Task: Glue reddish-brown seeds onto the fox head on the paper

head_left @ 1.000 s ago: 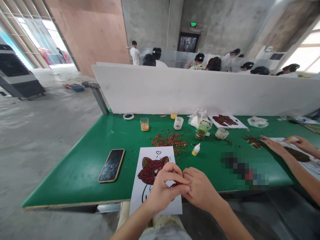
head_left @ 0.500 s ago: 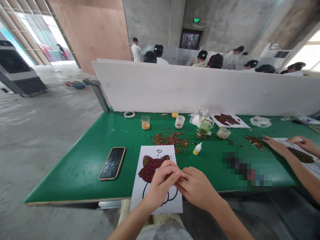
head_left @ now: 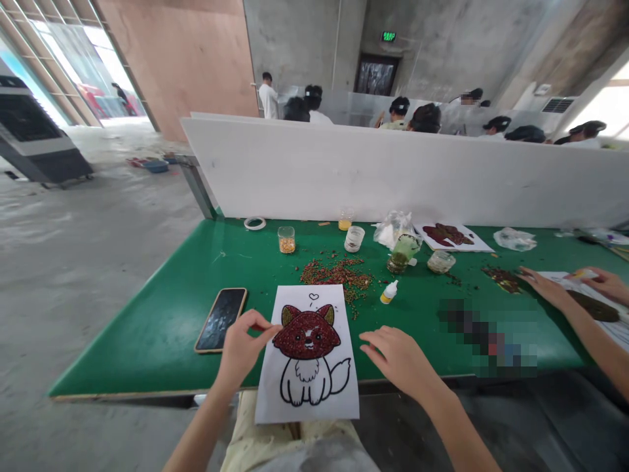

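Green tabletop (head_left: 147, 341) fills the near view, and over its front edge juts the paper sheet (head_left: 305, 383), lying flat before the person, its fox outlined in black. Dark red grains (head_left: 314, 324) pack the head, while body and tail are bare white! Left hand (head_left: 242, 347) hovers at the sheet's left edge, thumb and forefinger tips pressed together; whether a grain sits between them, nobody can tell from here. Right hand (head_left: 396, 357) hangs just off the other edge, thumb slightly apart from loosely bent fingers. Just beyond the left hand lies a phone (head_left: 222, 319); ahead of the right stands a small dropper bottle (head_left: 388, 292). Off to the right, a co-worker's hand (head_left: 550, 288) rests near another drawing. Past the sheet's top, loose red and brown grains (head_left: 334, 272) scatter, then come a jar of orange bits (head_left: 286, 242), a green-tinted jar (head_left: 401, 254) and a tape roll (head_left: 254, 223). White partition (head_left: 344, 170) behind, people in caps beyond it, and a green exit sign (head_left: 388, 37) high on the concrete wall!
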Motion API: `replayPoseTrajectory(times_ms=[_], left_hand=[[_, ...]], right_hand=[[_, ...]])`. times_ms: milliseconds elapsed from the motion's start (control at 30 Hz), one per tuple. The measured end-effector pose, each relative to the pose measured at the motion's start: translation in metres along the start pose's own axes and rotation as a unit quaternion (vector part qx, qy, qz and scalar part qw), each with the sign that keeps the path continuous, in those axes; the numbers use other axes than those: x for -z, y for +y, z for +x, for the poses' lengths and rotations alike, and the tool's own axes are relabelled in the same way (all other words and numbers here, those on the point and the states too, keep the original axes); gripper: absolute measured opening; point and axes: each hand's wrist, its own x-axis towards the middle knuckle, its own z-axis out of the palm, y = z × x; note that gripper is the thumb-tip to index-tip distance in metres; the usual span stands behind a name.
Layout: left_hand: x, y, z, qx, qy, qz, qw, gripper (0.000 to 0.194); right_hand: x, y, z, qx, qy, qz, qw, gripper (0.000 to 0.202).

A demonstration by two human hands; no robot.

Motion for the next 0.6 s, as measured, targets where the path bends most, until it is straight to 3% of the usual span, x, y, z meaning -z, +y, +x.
replayPoseTrajectory(times_ms=[133, 233, 333, 467, 600], left_hand=[[0.024, -0.053, 0.005, -0.019, -0.023, 0.169, 0.985, 0.026], [0.035, -0.075, 0.005, -0.072, -0.017, 0.228, 0.971, 0.029], [0.041, -0.075, 0.005, -0.071, -0.034, 0.240, 0.968, 0.028], [0.048, -0.063, 0.007, 0.102, -0.040, 0.269, 0.957, 0.042], [0.054, -0.056, 0.009, 0.101, -0.030, 0.124, 0.987, 0.032]], right_hand=[[-0.013, 0.022, -0.004, -0.062, -0.023, 0.011, 0.998, 0.021], [-0.017, 0.031, -0.004, -0.084, -0.030, 0.021, 0.996, 0.022], [-0.019, 0.033, -0.001, -0.090, -0.035, 0.032, 0.995, 0.023], [-0.021, 0.031, 0.004, -0.089, -0.038, 0.044, 0.994, 0.022], [-0.024, 0.029, 0.007, -0.083, -0.042, 0.051, 0.994, 0.023]])
